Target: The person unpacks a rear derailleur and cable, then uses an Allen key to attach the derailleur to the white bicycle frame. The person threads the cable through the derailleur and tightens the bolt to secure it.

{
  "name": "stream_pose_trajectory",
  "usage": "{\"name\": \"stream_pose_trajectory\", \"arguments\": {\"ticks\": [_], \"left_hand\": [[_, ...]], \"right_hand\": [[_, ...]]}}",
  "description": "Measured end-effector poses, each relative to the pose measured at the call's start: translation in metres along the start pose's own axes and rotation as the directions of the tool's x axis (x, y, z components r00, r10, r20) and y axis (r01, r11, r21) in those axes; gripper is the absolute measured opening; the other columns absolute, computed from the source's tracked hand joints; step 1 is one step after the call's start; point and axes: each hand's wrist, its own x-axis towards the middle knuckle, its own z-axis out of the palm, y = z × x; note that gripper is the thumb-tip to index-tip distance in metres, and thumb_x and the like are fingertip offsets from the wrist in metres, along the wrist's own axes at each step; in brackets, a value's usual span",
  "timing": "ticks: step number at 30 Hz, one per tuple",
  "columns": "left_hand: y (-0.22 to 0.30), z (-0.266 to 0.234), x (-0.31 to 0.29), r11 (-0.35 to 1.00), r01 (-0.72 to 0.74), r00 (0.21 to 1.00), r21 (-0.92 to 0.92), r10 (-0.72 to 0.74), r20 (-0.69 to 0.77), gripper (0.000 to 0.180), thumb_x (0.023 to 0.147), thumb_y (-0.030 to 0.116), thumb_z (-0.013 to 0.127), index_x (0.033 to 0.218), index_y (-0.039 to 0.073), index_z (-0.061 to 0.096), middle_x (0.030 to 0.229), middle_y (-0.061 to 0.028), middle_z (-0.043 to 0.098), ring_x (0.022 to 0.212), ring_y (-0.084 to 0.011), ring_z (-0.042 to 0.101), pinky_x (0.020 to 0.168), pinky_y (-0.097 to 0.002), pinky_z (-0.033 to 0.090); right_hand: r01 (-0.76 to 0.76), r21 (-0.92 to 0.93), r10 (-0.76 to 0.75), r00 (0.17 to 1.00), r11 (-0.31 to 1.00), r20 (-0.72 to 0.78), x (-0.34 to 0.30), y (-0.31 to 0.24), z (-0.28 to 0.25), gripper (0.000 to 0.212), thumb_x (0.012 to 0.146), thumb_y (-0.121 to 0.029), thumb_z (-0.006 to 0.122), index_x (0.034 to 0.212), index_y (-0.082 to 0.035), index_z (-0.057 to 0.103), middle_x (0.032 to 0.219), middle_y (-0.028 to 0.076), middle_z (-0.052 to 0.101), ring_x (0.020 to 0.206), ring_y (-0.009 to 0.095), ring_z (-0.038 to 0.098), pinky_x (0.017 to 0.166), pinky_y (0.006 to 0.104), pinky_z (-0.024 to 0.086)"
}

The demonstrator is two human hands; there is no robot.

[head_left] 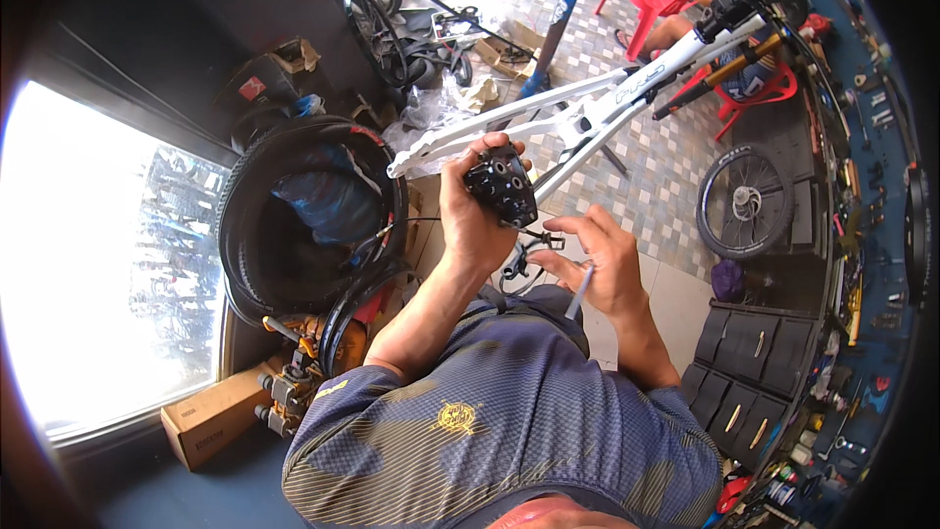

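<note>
Black part (501, 184): centre of frame, slightly above middle. Blocky, glossy, with round holes on its upper face. Clamped in the left hand (470, 211), thumb over the top, fingers wrapped behind. A thin cable (416, 221) runs from it leftward toward the tyres.

Right hand (602, 264): just right of and below the part, not touching it. Fingers half spread; a slim grey tool (580, 291) is pinched between them, pointing down. A small black fitting (546, 240) sits at the fingertips; whether it is gripped cannot be told.

Frame (587, 108): white bicycle frame, upper centre to upper right, directly behind the hands.

Tyres (294, 225): stack at centre left. Box (211, 421): cardboard, lower left. Wheel (744, 201): right of centre, on the tiled floor. Drawers (754, 372): dark, lower right. Chair (651, 0): red, upper centre.

Risks, as judged:
- The part is held in the air by one hand only; a loosened grip would drop it to the tiles.
- The loosely pinched tool could slip out while the fingers work.
- The cable, if pulled, could snag on the tyres.
- The small fitting, if dropped, could be lost in the clutter below.
</note>
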Motion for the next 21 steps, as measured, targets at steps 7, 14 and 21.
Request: {"name": "stream_pose_trajectory", "arguments": {"ticks": [7, 14, 21], "left_hand": [[-0.024, -0.007, -0.007, 0.973, -0.228, 0.973, 0.018, 0.229, -0.014, 0.035, 0.106, 0.045, 0.049, 0.115, 0.011, 0.057, 0.121, -0.0061, 0.055, 0.107, -0.0157, 0.054, 0.089, -0.0322, 0.049], [0.014, 0.007, -0.001, 0.385, -0.584, 0.811, 0.715, 0.238, 0.535, 0.070, 0.078, 0.035, 0.089, 0.128, 0.002, 0.052, 0.127, -0.0108, 0.049, 0.122, -0.0174, 0.050, 0.101, -0.0315, 0.046], [0.060, 0.122, 0.015, -0.050, -0.717, 0.690, 0.695, 0.088, 0.719, 0.073, 0.066, 0.041, 0.094, 0.116, -0.001, 0.064, 0.099, -0.0071, 0.071, 0.089, -0.0121, 0.069, 0.078, -0.0266, 0.055]], "right_hand": [[0.044, -0.213, -0.036, 0.999, 0.976, 0.039, 0.011, 0.014, 0.002, 0.022, 0.082, -0.017, 0.081, 0.100, -0.008, 0.073, 0.082, 0.008, 0.062, 0.065, 0.026, 0.067, 0.057, 0.0374, 0.053], [0.100, -0.039, -0.092, 0.980, 0.994, 0.176, 0.063, 0.020, -0.064, 0.019, 0.082, -0.010, 0.080, 0.098, -0.004, 0.072, 0.085, 0.011, 0.065, 0.072, 0.029, 0.067, 0.061, 0.0366, 0.051], [0.200, 0.139, -0.227, 0.951, 0.970, 0.211, 0.111, 0.012, -0.133, 0.019, 0.079, -0.013, 0.083, 0.089, -0.002, 0.072, 0.070, 0.006, 0.056, 0.056, 0.017, 0.052, 0.052, 0.0309, 0.036]]}}
